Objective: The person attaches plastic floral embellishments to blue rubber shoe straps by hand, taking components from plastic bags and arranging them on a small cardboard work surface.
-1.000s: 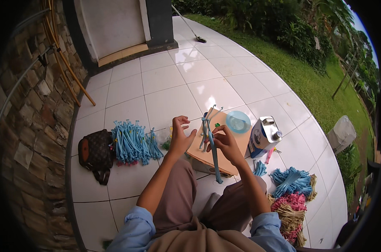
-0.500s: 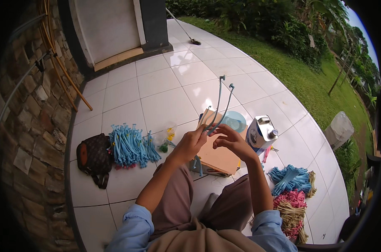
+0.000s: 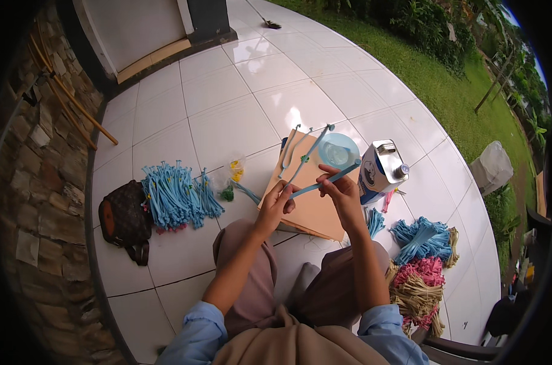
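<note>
My left hand [image 3: 277, 204] is closed in a pinch on a slim light-blue strap [image 3: 309, 188], which slants up to the right. My right hand [image 3: 344, 193] has its thumb and fingers around the same strap, whose end sticks out beyond the fingers. A second blue strap with a knobbed tip [image 3: 317, 143] runs from near my left fingers toward the far side. Blue tails [image 3: 247, 192] show left of my left hand. Beneath both hands is a tan board [image 3: 315, 220], with thin blue straps [image 3: 293, 146] along its far left part.
Left are a heap of blue straps [image 3: 174, 198], a brown backpack [image 3: 125, 213] and a clear bag with yellow bits [image 3: 236, 170]. Beyond the board stands a blue bowl [image 3: 347, 141]; a metal can [image 3: 382, 167] is to its right. Blue [image 3: 423, 240], pink and beige bundles [image 3: 417, 298] lie right.
My hands have moved apart, and a strap that stood upright now lies slanted between them. My right hand has closed around it. The whole view has tilted downward.
</note>
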### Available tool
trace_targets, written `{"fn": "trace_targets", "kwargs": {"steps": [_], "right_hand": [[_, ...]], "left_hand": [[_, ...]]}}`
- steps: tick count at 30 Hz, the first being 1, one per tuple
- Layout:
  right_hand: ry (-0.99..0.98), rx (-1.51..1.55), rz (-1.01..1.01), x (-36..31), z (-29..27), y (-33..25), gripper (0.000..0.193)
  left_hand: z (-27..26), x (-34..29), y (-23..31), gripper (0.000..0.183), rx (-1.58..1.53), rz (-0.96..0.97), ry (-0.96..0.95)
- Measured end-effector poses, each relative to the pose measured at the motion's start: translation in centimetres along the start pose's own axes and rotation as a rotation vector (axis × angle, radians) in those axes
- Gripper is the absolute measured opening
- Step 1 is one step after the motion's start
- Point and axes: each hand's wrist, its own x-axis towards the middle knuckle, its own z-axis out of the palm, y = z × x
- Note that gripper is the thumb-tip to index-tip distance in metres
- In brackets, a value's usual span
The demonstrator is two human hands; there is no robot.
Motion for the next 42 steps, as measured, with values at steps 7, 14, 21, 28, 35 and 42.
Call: {"fn": "trace_targets", "kwargs": {"steps": [7,14,21,28,35,42], "right_hand": [[0.039,0.086,0.006,-0.1,0.1,1.3,0.031],[-0.236,-0.944,-0.136,-0.5,-1.5,4.4,0.085],[-0.349,-1.406,-0.262,-1.5,-1.8,7.3,0.091],[-0.396,-1.413,-0.14,-2.0,-2.4,6.2,0.082],[-0.513,-1.379,-0.151,-1.2,-3.6,4.4,0.063],[-0.166,-0.105,0.182,1.4,0.6,1.8,0.038]], "left_hand": [[1.7,0.6,1.5,0.03,-0.436,-0.106,0.31],[-0.6,0.5,0.0,0.031,-0.203,-0.054,0.307],[-0.4,0.6,-0.1,0.03,-0.139,-0.185,0.33],[-0.9,0.5,0.1,0.033,-0.189,-0.191,0.317],[-0.7,0.5,0.6,0.035,-0.23,-0.154,0.157],[0.0,0.4,-0.1,0.036,-0.061,-0.129,0.074]]}}
